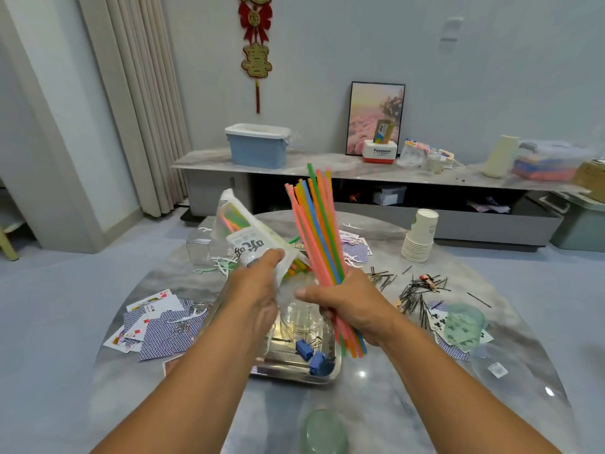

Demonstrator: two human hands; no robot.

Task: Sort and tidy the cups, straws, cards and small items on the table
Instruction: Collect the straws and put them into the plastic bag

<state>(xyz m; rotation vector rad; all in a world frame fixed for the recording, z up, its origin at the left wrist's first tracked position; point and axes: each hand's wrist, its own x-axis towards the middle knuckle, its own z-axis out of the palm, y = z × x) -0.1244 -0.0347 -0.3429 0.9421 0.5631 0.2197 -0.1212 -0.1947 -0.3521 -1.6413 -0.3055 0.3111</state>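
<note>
Here, our right hand (pixel 352 309) fingers grip a straw bundle (pixel 319 234), left hand (pixel 258 286) fingers pinch the straw bag (pixel 244 231) at ten o'clock, above the desk (pixel 376 404).

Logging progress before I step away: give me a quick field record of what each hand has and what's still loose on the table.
left hand: grips straw bag, some straws inside
right hand: grips bundle of straws, upright
paper cups: stacked, far right
playing cards: scattered left, more at right
hairpins: loose pile, right
metal tray: holds blue binder clips
</note>
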